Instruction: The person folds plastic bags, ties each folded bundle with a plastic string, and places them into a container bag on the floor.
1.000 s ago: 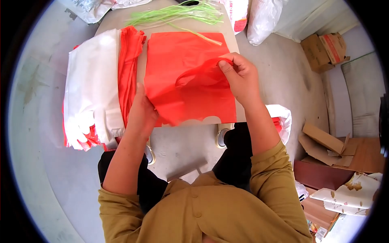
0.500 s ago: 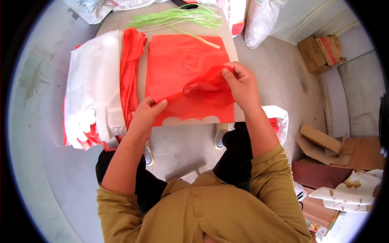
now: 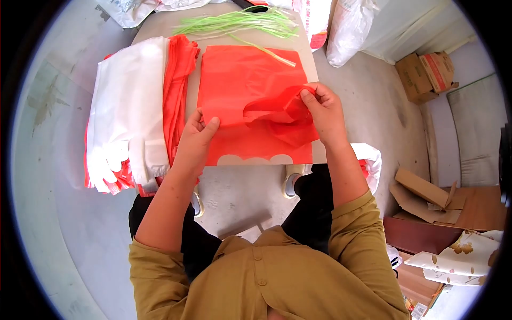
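A thin red plastic bag [image 3: 250,72] lies over the table in front of me, its near part lifted and creased between my hands. My left hand [image 3: 198,137] pinches the bag at its left edge, thumb on top. At the right, my right hand [image 3: 325,114] grips a bunched fold of the same bag, raised off the layer below. Scalloped cut-outs run along the near red edge. Left of my left hand sits a thick stack of folded white bags [image 3: 130,85] with red ones [image 3: 178,80] beside it.
Green and clear plastic strips [image 3: 240,24] lie at the table's [image 3: 192,96] far end, one strand reaching onto the red bag. A white plastic sack [image 3: 349,32] stands beyond the right edge. Cardboard boxes [image 3: 416,80] and an opened carton [image 3: 426,197] are on the right.
My left hand has moved up a little along the bag's left edge. The fold in my right hand now stands more open, and the view has shifted slightly.
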A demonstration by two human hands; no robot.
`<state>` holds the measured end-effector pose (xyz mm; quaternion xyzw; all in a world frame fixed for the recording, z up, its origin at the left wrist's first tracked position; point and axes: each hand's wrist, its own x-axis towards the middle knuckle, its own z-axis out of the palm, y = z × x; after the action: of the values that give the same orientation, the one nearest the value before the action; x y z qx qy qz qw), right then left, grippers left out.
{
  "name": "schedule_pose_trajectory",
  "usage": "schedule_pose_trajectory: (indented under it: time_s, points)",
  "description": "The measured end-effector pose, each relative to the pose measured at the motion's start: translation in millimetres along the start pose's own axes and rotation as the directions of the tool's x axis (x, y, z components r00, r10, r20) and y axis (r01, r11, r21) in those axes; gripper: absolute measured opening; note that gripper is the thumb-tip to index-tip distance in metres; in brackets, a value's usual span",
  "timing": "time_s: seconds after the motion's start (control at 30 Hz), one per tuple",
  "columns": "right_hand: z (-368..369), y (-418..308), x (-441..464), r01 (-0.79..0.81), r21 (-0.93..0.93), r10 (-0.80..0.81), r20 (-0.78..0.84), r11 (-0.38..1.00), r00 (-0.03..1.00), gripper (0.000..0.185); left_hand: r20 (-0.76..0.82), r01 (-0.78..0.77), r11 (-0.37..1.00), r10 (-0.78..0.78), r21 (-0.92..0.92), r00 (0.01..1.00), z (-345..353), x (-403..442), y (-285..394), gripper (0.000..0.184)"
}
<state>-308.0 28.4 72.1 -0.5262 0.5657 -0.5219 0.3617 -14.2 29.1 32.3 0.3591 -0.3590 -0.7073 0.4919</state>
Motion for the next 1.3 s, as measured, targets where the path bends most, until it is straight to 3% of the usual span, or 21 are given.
schedule_pose_trajectory:
  time_s: [0.17, 0.27, 0.3, 0.37, 0.47, 0.57, 0.67, 0.8, 0.9, 1.0, 1.1, 1.3]
  points:
    - [1, -3, -5, -0.065, -0.043, 0.064, -0.027, 0.997, 0.998, 0.016, -0.069, 0.033, 0.999, -0.034, -0.006, 0.997, 11, -9, 5, 0.069]
    - [-5, -2, -22, 0.078, -0.326, -0.044, 0.112, 0.942, 0.993, 0.011, -0.102, 0.045, 0.964, -0.018, 0.264, 0.995, 15, -22, 11, 0.084]
    - [-7, -4, -33, 0.138, -0.317, -0.076, 0.201, 0.938, 0.977, 0.009, -0.075, 0.05, 0.943, -0.027, 0.33, 0.997, 12, -27, 13, 0.089]
    - [-10, -9, -60, 0.253, -0.279, -0.136, 0.376, 0.926, 0.917, 0.008, -0.028, 0.057, 0.888, -0.05, 0.456, 0.998, 2, -39, 17, 0.099]
    - [-10, 14, -92, 0.504, -0.332, -0.196, 0.647, 0.797, 0.736, 0.012, 0.017, 0.225, 0.889, -0.253, 0.399, 0.967, -3, -58, 21, 0.107]
    - [-2, 50, -119, 0.635, -0.388, -0.143, 0.77, 0.668, 0.621, 0.016, 0.018, 0.226, 0.857, -0.264, 0.463, 0.964, -31, -80, -31, 0.11]
    - [2, 64, -126, 0.613, -0.384, -0.156, 0.748, 0.691, 0.645, 0.015, 0.024, 0.357, 0.796, -0.422, 0.489, 0.906, -36, -93, -48, 0.108]
    - [1, 55, -123, 0.576, -0.381, -0.123, 0.75, 0.723, 0.65, 0.018, 0.05, 0.338, 0.772, -0.43, 0.538, 0.902, -33, -95, -39, 0.1]
    - [-1, 55, -124, 0.618, -0.363, -0.159, 0.763, 0.697, 0.627, 0.019, 0.11, 0.419, 0.795, -0.51, 0.439, 0.853, -37, -90, -30, 0.082]
    - [0, 57, -126, 0.623, -0.377, -0.166, 0.753, 0.685, 0.637, 0.018, 0.129, 0.422, 0.717, -0.576, 0.555, 0.807, -47, -86, -29, 0.054]
    - [-1, 63, -130, 0.643, -0.377, -0.189, 0.749, 0.667, 0.635, 0.012, 0.122, 0.518, 0.622, -0.7, 0.587, 0.704, -42, -81, -18, 0.039]
    - [0, 74, -132, 0.677, -0.36, -0.25, 0.737, 0.642, 0.628, 0.005, 0.131, 0.524, 0.592, -0.729, 0.612, 0.672, -32, -63, -9, 0.039]
